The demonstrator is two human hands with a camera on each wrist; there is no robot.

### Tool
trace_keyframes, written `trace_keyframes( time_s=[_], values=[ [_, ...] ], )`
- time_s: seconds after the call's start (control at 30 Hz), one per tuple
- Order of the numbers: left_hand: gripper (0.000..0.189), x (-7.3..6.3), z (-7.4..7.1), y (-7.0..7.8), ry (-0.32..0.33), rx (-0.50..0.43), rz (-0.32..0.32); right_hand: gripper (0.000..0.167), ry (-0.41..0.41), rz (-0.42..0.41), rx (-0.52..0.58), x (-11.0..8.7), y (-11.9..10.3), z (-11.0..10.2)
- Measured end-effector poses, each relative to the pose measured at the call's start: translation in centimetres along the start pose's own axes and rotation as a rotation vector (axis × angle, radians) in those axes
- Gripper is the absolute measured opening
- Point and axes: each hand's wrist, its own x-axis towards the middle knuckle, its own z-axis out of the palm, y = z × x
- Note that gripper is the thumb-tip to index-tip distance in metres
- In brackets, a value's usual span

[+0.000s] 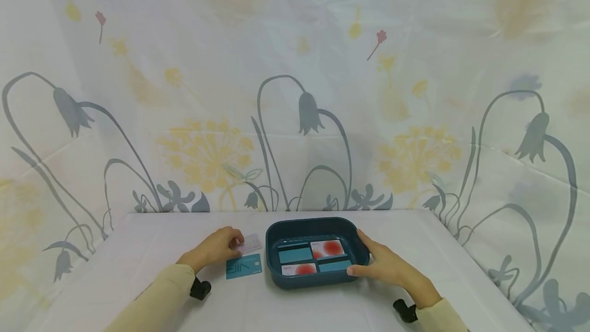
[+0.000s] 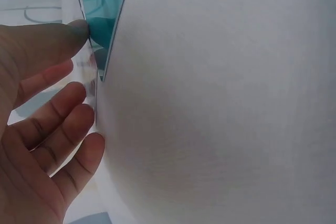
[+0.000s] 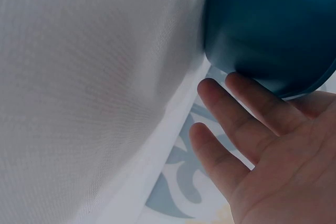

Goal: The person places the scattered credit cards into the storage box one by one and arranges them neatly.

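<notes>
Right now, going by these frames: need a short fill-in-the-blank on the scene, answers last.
1. In the head view, the two loose cards lie to the ____ of the dark teal bin, opposite the right hand.
2. Of those two, the ____ one is nearer the head camera.
3. The bin's visible cards number ____.
4. Its white cards bear large round spots colored ____.

Missing words: left; teal; four; red

I see a pale cream left sleeve (image 1: 154,298), lower left, a matching right sleeve (image 1: 441,317), lower right, and a stubby black camera (image 1: 200,289) at each wrist.
</notes>
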Motion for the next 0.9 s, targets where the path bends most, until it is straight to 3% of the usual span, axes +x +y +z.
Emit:
trace_keyframes(
  time_s=[0.23, 0.57, 0.77, 0.9],
  values=[
    [0.02, 0.2, 0.2, -0.6, 0.009, -0.007, -0.009, 0.101, -0.016, 0.009, 0.013, -0.2, -0.1, 0.0],
    [0.033, 0.9, -0.1, -0.9, -0.017, 0.081, -0.144, 0.101, 0.0, 0.0, 0.005, -0.2, -0.3, 0.0],
    [0.036, 1.2, -0.4, -0.8, -0.05, 0.033, -0.202, 0.102, 0.005, -0.002, 0.0, 0.0, -0.3, -0.1],
    [0.04, 1.2, -0.6, -0.9, -0.051, 0.0, -0.208, 0.103, 0.007, -0.003, 0.001, 0.0, -0.3, -0.1]
  ],
)
